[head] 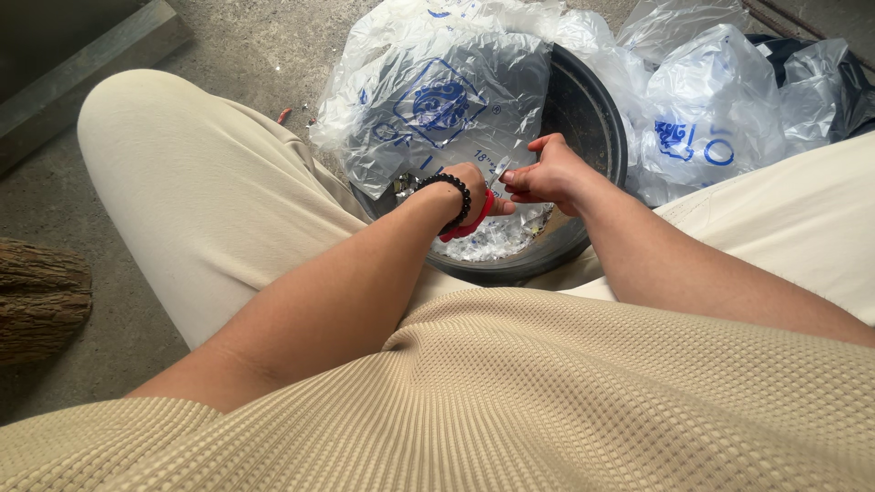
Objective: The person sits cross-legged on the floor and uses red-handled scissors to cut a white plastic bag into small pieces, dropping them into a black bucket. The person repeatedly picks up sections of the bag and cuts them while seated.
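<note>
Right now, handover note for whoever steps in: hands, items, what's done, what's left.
Left hand, black bead bracelet on the wrist, grips a red-handled tool, likely scissors.
Right hand pinches a small pale strip against the tool.
Both hands are over the black tub between the knees.
Done: a heap of small pale cut pieces lies in the tub.
Left: the strip in hand. Clear printed plastic bags drape the tub's rim; their contents can't be seen.
</note>
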